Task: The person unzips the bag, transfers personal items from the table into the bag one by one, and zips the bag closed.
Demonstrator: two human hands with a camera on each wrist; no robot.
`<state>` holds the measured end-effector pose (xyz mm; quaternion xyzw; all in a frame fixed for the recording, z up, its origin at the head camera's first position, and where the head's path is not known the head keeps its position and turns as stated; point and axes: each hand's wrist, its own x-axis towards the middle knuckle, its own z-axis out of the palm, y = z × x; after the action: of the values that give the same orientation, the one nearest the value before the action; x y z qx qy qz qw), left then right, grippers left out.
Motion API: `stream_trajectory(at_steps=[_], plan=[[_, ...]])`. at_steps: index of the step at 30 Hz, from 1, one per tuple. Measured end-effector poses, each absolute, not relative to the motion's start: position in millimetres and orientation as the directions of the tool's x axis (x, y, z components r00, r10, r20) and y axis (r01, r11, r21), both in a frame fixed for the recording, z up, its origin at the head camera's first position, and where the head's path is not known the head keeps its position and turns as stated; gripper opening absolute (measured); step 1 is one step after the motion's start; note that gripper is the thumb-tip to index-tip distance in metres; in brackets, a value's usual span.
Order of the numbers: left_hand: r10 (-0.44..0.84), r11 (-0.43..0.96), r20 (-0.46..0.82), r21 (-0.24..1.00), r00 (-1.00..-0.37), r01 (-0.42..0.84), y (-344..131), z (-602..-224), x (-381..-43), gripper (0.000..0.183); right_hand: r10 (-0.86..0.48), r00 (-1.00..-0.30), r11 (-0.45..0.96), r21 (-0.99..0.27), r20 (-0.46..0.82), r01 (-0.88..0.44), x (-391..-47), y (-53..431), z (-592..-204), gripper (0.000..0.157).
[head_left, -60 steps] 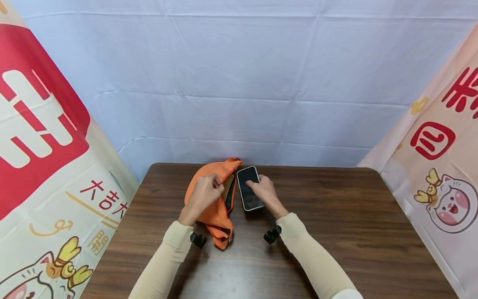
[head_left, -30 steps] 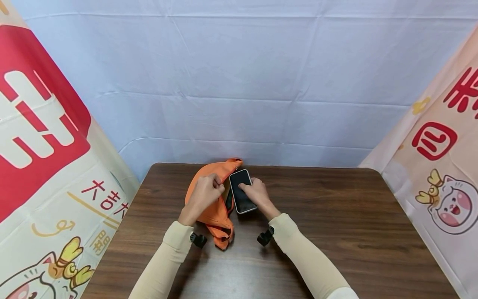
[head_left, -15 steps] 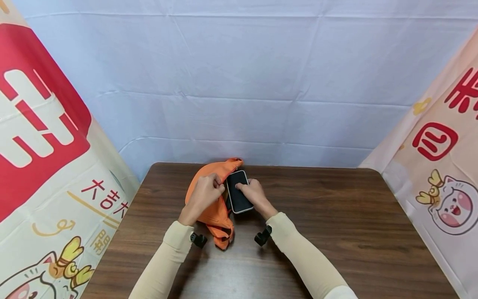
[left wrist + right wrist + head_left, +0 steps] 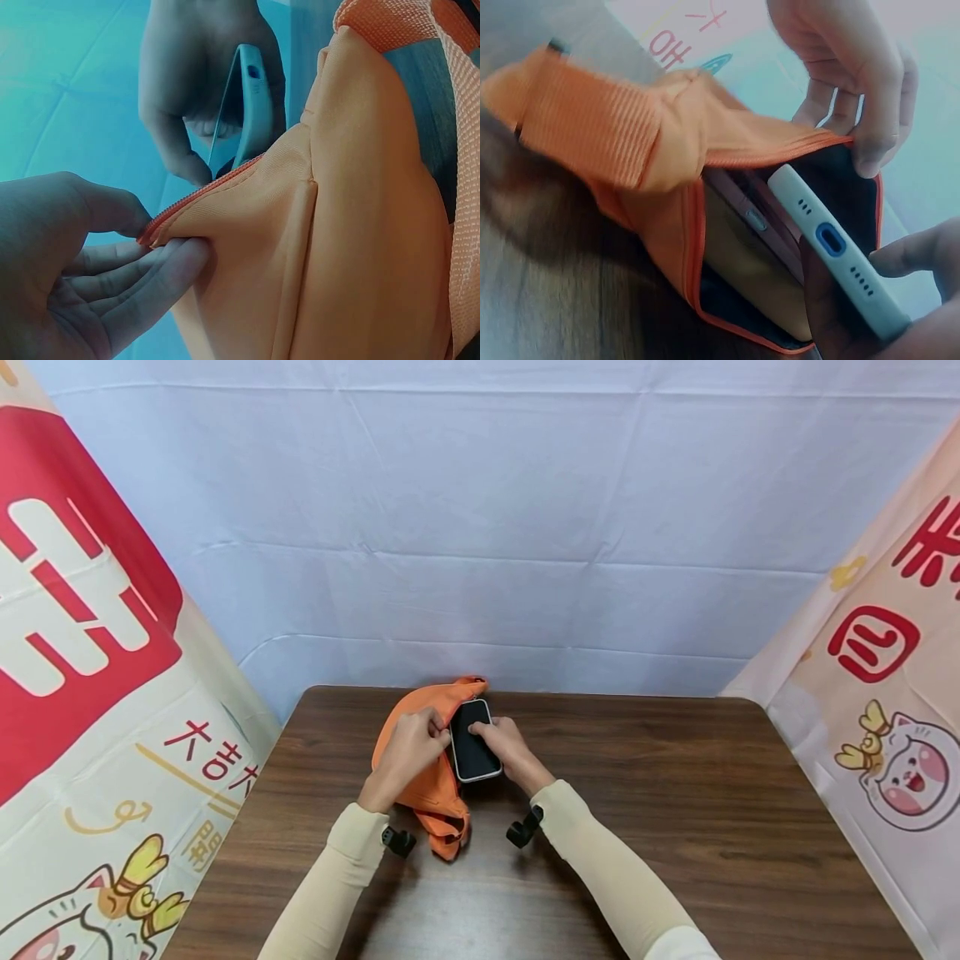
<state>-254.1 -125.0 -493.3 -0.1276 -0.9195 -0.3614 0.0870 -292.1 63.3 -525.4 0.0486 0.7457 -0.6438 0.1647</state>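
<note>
An orange waist bag (image 4: 431, 789) lies on the table, its zipped mouth spread wide. My left hand (image 4: 408, 747) pinches the zipper edge (image 4: 199, 193) between thumb and fingers. My right hand (image 4: 512, 750) grips a smartphone (image 4: 474, 758) with a black screen and pale case, thumb over the screen. In the right wrist view the phone's port end (image 4: 832, 240) faces the camera, and the phone tilts at the bag's mouth. A tan flat item (image 4: 742, 259) and a pinkish item (image 4: 754, 214) sit inside the bag. The phone's far end is hidden there.
The brown wooden table (image 4: 675, 810) extends to the right and front. Behind it hangs a pale cloth backdrop (image 4: 480, 527), with printed banners (image 4: 892, 727) at both sides. The bag's webbing strap (image 4: 446, 839) trails toward the front.
My right hand has carried the smartphone leftward, from beside the bag to its open mouth, and the phone now stands less slanted. My left hand has stayed at the zipper edge.
</note>
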Motion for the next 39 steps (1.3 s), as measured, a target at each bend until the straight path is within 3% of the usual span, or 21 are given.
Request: stream_trajectory(at_steps=[13,30,39], plan=[[0.168,0.702,0.248,0.649,-0.954,0.292,-123,-495,-253,0.005,-0.172,-0.927,0.121,-0.941,-0.333,0.316,-294,64,-524,0.036],[0.166,0.702,0.237,0.653,-0.957,0.284,-123,-495,-253,0.005,-0.258,-0.901,-0.041,-0.928,-0.348,0.370,-296,56,-526,0.046],[0.168,0.703,0.252,0.647,-0.953,0.295,-121,-496,-253,0.006,-0.298,-0.894,-0.095,-0.922,-0.334,0.376,-296,49,-529,0.040]])
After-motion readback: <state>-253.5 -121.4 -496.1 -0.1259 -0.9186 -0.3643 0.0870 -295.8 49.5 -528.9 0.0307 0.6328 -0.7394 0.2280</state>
